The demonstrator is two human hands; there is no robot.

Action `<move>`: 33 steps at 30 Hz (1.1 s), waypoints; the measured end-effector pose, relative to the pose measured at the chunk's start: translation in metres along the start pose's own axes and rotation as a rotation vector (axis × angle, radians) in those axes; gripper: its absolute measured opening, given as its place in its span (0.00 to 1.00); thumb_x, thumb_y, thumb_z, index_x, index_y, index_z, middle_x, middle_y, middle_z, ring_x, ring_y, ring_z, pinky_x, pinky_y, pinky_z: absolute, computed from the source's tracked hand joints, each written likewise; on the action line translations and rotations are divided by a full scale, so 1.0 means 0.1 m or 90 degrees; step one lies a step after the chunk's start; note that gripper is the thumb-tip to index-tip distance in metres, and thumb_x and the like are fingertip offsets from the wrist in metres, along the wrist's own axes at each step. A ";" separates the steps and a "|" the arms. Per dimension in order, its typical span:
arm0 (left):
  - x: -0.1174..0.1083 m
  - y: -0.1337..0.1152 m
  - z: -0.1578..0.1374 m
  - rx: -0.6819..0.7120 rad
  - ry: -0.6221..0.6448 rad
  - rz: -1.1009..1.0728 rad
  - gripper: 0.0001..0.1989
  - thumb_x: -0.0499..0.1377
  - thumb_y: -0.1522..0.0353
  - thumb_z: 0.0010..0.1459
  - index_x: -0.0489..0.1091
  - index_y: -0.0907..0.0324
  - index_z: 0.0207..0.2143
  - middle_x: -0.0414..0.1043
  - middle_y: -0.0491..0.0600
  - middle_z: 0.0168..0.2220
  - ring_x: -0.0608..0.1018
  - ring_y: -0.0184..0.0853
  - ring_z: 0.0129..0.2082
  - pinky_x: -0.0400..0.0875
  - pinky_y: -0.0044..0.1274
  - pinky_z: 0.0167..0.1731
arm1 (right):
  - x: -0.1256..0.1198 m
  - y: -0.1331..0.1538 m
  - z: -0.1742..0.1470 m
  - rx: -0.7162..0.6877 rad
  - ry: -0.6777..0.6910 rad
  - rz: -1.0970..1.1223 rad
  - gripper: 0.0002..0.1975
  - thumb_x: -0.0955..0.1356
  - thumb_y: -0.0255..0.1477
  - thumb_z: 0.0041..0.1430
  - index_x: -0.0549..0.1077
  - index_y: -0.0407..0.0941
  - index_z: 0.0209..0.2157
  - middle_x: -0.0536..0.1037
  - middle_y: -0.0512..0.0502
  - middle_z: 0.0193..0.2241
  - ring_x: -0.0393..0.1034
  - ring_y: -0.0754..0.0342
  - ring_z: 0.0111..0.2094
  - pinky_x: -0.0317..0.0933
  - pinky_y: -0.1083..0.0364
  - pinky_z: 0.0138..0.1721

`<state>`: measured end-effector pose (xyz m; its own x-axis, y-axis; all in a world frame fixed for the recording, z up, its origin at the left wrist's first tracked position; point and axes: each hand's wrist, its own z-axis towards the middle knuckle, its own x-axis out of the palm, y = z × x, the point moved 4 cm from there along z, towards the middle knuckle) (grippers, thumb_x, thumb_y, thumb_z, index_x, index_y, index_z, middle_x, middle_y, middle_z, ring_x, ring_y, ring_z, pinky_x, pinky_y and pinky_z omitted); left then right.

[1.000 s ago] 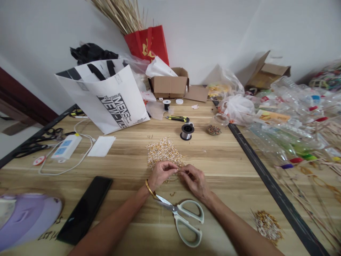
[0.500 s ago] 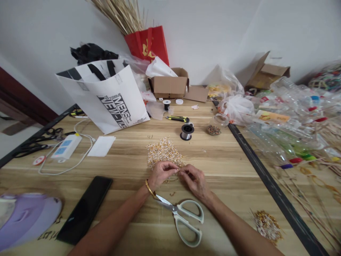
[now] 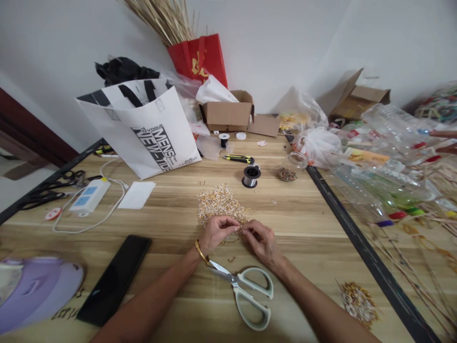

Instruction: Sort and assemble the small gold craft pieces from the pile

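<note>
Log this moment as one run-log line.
left hand: pinching small gold piece | right hand: pinching same piece | gold bead pile: just beyond fingers | scissors: flat, under wrists

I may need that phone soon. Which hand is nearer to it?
Left. The left hand is right of the black phone, across bare table; the right hand lies farther right, beyond the left.

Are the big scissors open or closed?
Closed, or nearly. The scissors lie flat on the wooden table with both blades together in one point; the pale handle loops sit close, between the person's forearms.
</note>
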<state>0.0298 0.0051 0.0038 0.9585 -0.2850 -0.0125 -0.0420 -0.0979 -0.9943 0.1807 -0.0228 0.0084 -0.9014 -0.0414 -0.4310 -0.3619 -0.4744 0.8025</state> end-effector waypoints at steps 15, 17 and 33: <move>0.00 0.00 0.00 0.011 0.000 0.013 0.08 0.64 0.68 0.44 0.75 0.65 0.27 0.76 0.49 0.27 0.75 0.31 0.28 0.68 0.21 0.31 | 0.00 -0.01 0.00 -0.006 0.004 0.000 0.06 0.63 0.27 0.60 0.72 0.44 0.32 0.74 0.47 0.27 0.69 0.55 0.29 0.63 0.58 0.31; 0.00 0.00 -0.01 0.015 0.003 0.020 0.08 0.64 0.68 0.45 0.75 0.65 0.28 0.76 0.50 0.27 0.75 0.31 0.28 0.68 0.21 0.31 | 0.00 -0.01 0.00 -0.005 0.004 0.002 0.05 0.63 0.27 0.60 0.71 0.44 0.33 0.74 0.47 0.28 0.69 0.55 0.29 0.63 0.58 0.31; 0.00 0.00 -0.01 0.041 0.000 0.038 0.07 0.63 0.69 0.46 0.75 0.64 0.28 0.76 0.49 0.27 0.76 0.31 0.28 0.69 0.21 0.31 | 0.00 -0.01 0.00 0.009 0.005 -0.008 0.06 0.63 0.27 0.60 0.72 0.44 0.32 0.74 0.47 0.27 0.68 0.55 0.28 0.62 0.58 0.29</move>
<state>0.0299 0.0041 0.0044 0.9548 -0.2887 -0.0715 -0.0805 -0.0192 -0.9966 0.1813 -0.0224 0.0080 -0.8948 -0.0418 -0.4446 -0.3771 -0.4623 0.8025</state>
